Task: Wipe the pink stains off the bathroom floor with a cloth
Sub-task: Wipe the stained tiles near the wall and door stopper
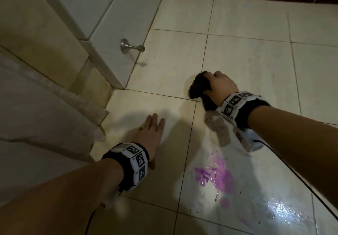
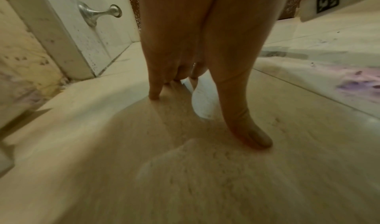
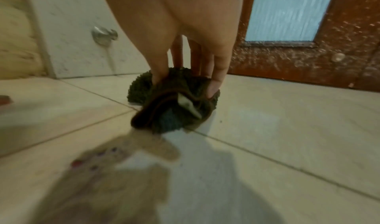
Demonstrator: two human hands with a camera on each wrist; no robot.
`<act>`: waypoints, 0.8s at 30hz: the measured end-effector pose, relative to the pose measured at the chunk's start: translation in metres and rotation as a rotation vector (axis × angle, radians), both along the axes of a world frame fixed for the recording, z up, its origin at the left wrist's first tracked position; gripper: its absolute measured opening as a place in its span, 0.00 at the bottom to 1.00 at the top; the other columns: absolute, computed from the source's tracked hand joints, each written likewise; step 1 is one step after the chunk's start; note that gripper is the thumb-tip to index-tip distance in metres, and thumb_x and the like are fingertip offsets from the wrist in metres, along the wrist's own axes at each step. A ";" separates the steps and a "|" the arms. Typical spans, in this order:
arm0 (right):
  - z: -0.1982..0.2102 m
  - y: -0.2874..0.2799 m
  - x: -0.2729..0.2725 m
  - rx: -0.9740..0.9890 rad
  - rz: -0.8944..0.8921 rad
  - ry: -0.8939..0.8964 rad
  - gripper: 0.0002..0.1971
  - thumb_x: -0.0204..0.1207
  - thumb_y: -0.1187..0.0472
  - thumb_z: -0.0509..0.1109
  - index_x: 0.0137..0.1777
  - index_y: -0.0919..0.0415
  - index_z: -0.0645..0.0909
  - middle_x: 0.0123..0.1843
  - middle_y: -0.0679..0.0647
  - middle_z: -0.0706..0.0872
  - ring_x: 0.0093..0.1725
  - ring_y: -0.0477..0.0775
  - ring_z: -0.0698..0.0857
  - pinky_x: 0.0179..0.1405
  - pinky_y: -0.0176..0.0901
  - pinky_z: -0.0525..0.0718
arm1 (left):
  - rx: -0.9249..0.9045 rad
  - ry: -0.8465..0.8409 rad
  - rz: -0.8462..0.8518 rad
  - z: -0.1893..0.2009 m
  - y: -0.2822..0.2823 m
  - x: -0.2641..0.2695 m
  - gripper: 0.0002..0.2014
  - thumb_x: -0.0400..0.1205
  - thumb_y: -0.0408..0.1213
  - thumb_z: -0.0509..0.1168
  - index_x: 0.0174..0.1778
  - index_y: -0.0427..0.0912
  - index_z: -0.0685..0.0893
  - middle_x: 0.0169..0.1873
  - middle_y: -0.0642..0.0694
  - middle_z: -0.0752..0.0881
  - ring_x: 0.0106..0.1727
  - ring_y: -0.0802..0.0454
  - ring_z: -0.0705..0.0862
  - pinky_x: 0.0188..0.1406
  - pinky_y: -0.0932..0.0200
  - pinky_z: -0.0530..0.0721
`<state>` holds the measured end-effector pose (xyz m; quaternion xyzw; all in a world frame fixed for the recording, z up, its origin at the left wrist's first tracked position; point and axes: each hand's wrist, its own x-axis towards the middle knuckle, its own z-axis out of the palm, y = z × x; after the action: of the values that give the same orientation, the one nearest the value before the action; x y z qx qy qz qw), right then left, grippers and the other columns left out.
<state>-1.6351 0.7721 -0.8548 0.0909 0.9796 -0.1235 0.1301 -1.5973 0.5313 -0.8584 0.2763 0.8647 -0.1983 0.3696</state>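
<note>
While the left hand lies flat on the floor, the right hand grips the cloth

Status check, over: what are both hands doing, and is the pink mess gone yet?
Left hand flat on floor tile, bracing. Right hand grips dark cloth, bunched on floor. Pink stain not wiped, nearer than cloth. Nothing between.

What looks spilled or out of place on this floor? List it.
A wet pink stain is splashed across the floor tiles near the person, with stray droplets around it. The right hand holds the cloth on a clean tile beyond it, not on the stain. The left hand lies flat.
</note>
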 end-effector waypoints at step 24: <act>-0.002 0.028 0.051 0.087 0.069 -0.060 0.29 0.77 0.59 0.64 0.78 0.52 0.62 0.66 0.61 0.73 0.64 0.64 0.73 0.55 0.53 0.78 | 0.020 -0.002 0.006 0.004 -0.003 0.001 0.71 0.63 0.50 0.81 0.79 0.38 0.26 0.78 0.36 0.27 0.81 0.40 0.32 0.81 0.51 0.48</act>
<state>-1.5843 0.8001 -0.8564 0.0663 0.9822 -0.0736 0.1593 -1.5968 0.5288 -0.8541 0.2775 0.8672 -0.1880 0.3683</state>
